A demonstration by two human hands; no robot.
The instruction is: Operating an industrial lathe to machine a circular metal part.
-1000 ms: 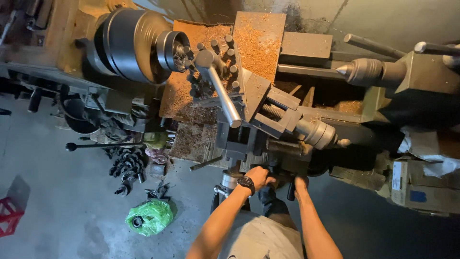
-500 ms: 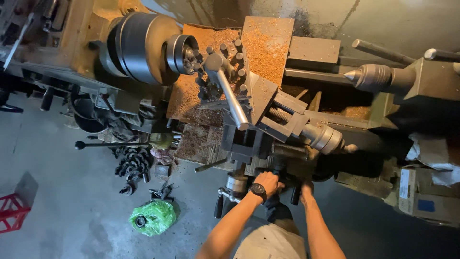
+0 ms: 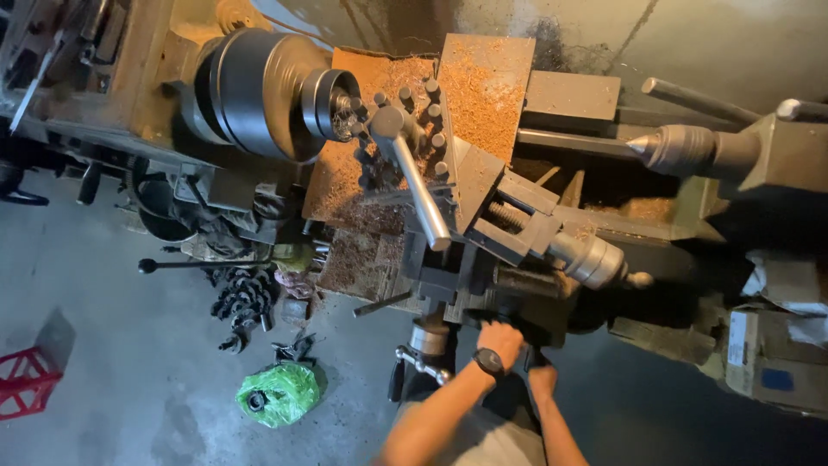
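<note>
I look down on a metal lathe strewn with orange-brown chips. My left hand (image 3: 502, 342), with a dark watch on the wrist, is closed on a dark handwheel (image 3: 498, 315) at the front of the carriage (image 3: 483, 259). My right hand (image 3: 542, 378) is curled just below and to the right, on the same wheel's shadowed lower side; its fingers are mostly hidden. Above them stand the tool post with its long steel handle (image 3: 421, 190), the round chuck (image 3: 332, 102) and the slide crank (image 3: 597, 259).
The tailstock with its pointed centre (image 3: 690, 151) sits at the right. On the concrete floor lie a green plastic bag (image 3: 278, 393), dark curls of swarf (image 3: 246, 302), a ball-ended lever (image 3: 203, 265) and a red stand (image 3: 26, 384). Boxes (image 3: 776, 354) crowd the right edge.
The view has drifted, so the lathe sits higher and more to the left in the frame. Both hands stay at the carriage handwheel, shifted slightly around it.
</note>
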